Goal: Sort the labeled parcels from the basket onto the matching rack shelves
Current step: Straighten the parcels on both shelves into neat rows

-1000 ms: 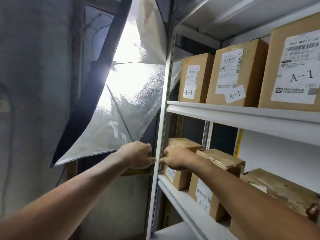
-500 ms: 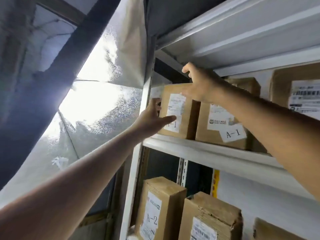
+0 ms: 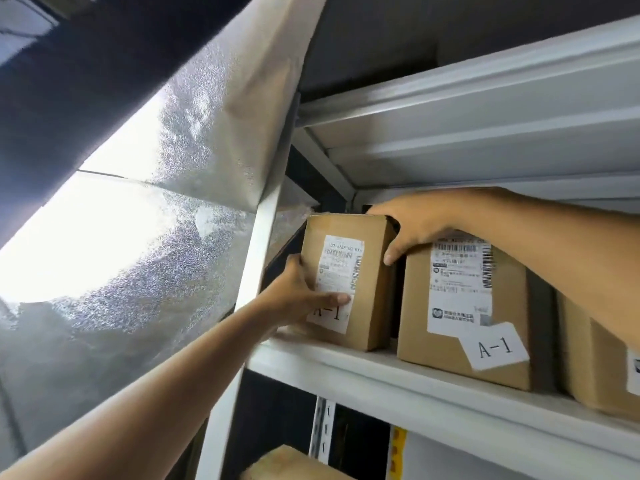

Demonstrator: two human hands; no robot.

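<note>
A brown cardboard parcel [image 3: 360, 271] with a white label marked A-1 stands upright at the left end of the upper white rack shelf [image 3: 433, 386]. My left hand [image 3: 298, 299] holds its lower left side, thumb lying across the label. My right hand [image 3: 419, 226] grips its top right corner from above, fingers over the back edge and thumb down the right side. A second A-1 parcel [image 3: 464, 317] stands just to its right, with a narrow gap between them. A third parcel [image 3: 602, 368] shows at the right edge.
The white rack post [image 3: 256, 278] rises just left of the held parcel. Another shelf [image 3: 485, 109] hangs close above the parcels. A silvery sheet [image 3: 166, 188] with bright light behind it fills the left. One more parcel top [image 3: 287, 465] peeks from the shelf below.
Both hands rose from the lower shelf level to the upper A-1 shelf and took hold of the leftmost parcel. The view tilted up and drew closer.
</note>
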